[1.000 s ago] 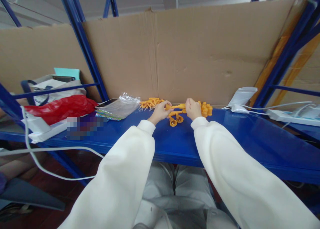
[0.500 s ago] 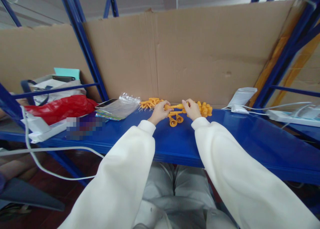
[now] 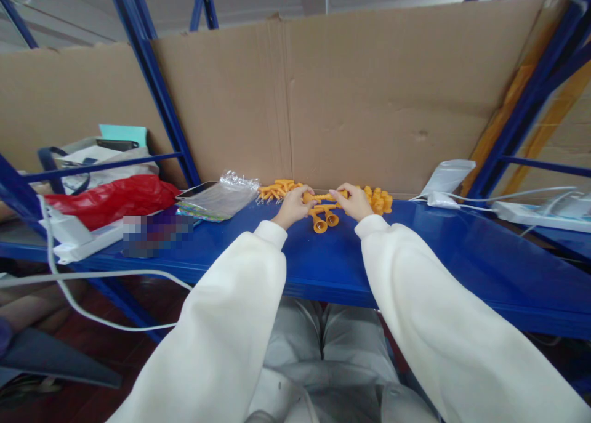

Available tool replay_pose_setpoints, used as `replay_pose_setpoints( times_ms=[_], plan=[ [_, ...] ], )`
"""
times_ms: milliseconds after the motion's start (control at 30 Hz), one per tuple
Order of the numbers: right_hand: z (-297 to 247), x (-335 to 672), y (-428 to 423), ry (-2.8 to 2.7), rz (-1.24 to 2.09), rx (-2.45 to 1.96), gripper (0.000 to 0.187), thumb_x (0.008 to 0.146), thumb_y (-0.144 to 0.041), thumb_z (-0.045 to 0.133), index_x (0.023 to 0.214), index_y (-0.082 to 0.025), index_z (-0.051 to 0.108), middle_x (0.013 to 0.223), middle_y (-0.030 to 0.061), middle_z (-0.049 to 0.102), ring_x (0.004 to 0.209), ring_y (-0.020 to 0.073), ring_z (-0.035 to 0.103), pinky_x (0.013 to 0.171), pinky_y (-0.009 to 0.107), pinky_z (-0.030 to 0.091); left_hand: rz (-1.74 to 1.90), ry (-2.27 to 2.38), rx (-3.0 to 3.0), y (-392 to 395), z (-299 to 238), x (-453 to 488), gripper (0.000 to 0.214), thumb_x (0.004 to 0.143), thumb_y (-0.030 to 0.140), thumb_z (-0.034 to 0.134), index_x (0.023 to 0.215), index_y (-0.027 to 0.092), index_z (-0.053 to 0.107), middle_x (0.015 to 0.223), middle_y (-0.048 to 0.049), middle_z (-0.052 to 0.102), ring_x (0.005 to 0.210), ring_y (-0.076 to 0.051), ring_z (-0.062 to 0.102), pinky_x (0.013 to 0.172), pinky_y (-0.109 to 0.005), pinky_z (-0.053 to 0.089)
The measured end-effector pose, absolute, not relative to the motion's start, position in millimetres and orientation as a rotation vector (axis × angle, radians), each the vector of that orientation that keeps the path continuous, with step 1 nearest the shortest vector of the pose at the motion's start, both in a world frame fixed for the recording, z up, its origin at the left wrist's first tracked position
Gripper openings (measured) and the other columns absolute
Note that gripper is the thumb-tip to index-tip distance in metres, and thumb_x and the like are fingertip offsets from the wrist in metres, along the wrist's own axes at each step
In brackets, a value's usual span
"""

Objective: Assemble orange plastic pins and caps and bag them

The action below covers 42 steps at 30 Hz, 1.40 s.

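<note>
At the middle of the head view, the work looks best done with the left hand point(image 3: 292, 208) steady and the right hand point(image 3: 354, 203) working in line, so the orange rod point(image 3: 322, 197) doesn't bend. It lies crosswise between them: the left pinches its left end; the right's fingers curl narrowly about the other, how firmly I can't tell. Orange horns point(image 3: 319, 225) sit just below.

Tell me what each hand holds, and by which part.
One orange piece: the left hand holds its left end; the right hand is at its right part, grip unclear.
</note>
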State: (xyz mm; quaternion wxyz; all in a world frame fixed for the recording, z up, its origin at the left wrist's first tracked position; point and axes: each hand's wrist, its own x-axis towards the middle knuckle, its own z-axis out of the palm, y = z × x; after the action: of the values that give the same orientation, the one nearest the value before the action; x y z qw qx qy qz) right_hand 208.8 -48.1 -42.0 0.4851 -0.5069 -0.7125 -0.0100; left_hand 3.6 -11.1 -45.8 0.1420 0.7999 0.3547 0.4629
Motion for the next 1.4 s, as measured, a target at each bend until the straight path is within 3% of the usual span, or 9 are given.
replay_pose_setpoints(
  times_ms=[133,267,400,633,833,967,1100,1267,1400],
  plan=[
    [-38.6,210.4,-50.9,-1.977,-0.275,-1.337,0.021,0.09,-0.039,0.069,0.097,-0.019,0.07,0.102,0.0099,0.073,0.097,0.0252,0.064,0.085,0.036,0.045,1.423,1.077,2.429,-9.1,-42.2,1.1,0.017,0.074,0.013,0.071,0.088,0.019,0.065,0.094,-0.004,0.074,0.094,-0.023,0.07,0.093,-0.039,0.056],
    [-32.0,205.3,-60.8,-2.089,-0.625,-1.474,0.024,0.092,-0.02,0.062,0.114,-0.016,0.071,0.116,0.0169,0.072,0.112,0.031,0.06,0.097,0.044,0.039,1.443,1.12,2.43,-12.0,-39.7,2.3,0.017,0.074,0.011,0.071,0.088,0.019,0.064,0.095,-0.0049,0.074,0.098,-0.025,0.07,0.096,-0.04,0.054],
    [-27.6,198.8,-65.8,-2.076,-0.765,-1.442,0.033,0.095,-0.013,0.052,0.125,-0.013,0.066,0.121,0.0191,0.07,0.115,0.0323,0.057,0.103,0.049,0.033,1.439,1.147,2.375,-14.1,-38.4,2.6,0.014,0.078,0.016,0.071,0.089,0.021,0.063,0.088,-0.0014,0.072,0.093,-0.023,0.069,0.09,-0.037,0.056],
    [-30.6,200.2,-62.8,-2.068,-0.82,-1.406,0.027,0.095,-0.012,0.049,0.113,-0.016,0.068,0.115,0.0176,0.072,0.112,0.032,0.057,0.106,0.05,0.03,1.39,1.126,2.344,-12.1,-38.7,0.7,0.018,0.078,0.017,0.074,0.091,0.02,0.063,0.084,-0.0003,0.069,0.08,-0.021,0.069,0.078,-0.032,0.057],
    [-32.9,201.4,-63.3,-2.07,-0.803,-1.408,0.027,0.094,-0.012,0.049,0.112,-0.016,0.069,0.114,0.0181,0.073,0.112,0.0322,0.058,0.106,0.05,0.031,1.345,1.131,2.266,-11.5,-43.6,1.9,0.018,0.081,0.019,0.071,0.097,0.017,0.063,0.082,-0.0019,0.068,0.05,-0.013,0.059,0.051,-0.026,0.049],
    [-33.0,201.5,-62.6,-2.077,-0.788,-1.394,0.026,0.093,-0.013,0.051,0.111,-0.015,0.07,0.111,0.0185,0.074,0.109,0.0326,0.058,0.106,0.052,0.03,1.323,1.106,2.269,-10.6,-44.2,1.2,0.018,0.082,0.021,0.071,0.098,0.018,0.062,0.082,-0.0027,0.069,0.046,-0.013,0.058,0.049,-0.025,0.048],
    [-30.6,200.0,-64.1,-2.103,-0.77,-1.419,0.025,0.092,-0.015,0.053,0.108,-0.015,0.072,0.109,0.0183,0.074,0.108,0.0321,0.059,0.107,0.053,0.028,1.263,1.134,2.307,-9.1,-42.9,-0.3,0.017,0.083,0.021,0.07,0.099,0.018,0.063,0.077,-0.0015,0.069,0.051,-0.017,0.062,0.059,-0.03,0.053],
    [-27.8,199.1,-65.7,-2.138,-0.707,-1.467,0.023,0.092,-0.019,0.058,0.108,-0.015,0.074,0.11,0.0181,0.076,0.109,0.0327,0.062,0.108,0.054,0.028,1.346,1.165,2.503,-9.8,-41.3,-1.6,0.015,0.081,0.012,0.07,0.094,0.018,0.064,0.094,-0.0061,0.073,0.091,-0.025,0.072,0.091,-0.038,0.056],
    [-30.8,201.9,-62.2,-2.137,-0.583,-1.507,0.027,0.095,-0.026,0.06,0.115,-0.016,0.074,0.116,0.0174,0.076,0.113,0.0328,0.063,0.104,0.05,0.033,1.386,1.179,2.648,-10.8,-40.9,-2.6,0.018,0.082,0.009,0.068,0.097,0.018,0.065,0.102,-0.0072,0.072,0.106,-0.026,0.069,0.102,-0.041,0.052]
  ],
)
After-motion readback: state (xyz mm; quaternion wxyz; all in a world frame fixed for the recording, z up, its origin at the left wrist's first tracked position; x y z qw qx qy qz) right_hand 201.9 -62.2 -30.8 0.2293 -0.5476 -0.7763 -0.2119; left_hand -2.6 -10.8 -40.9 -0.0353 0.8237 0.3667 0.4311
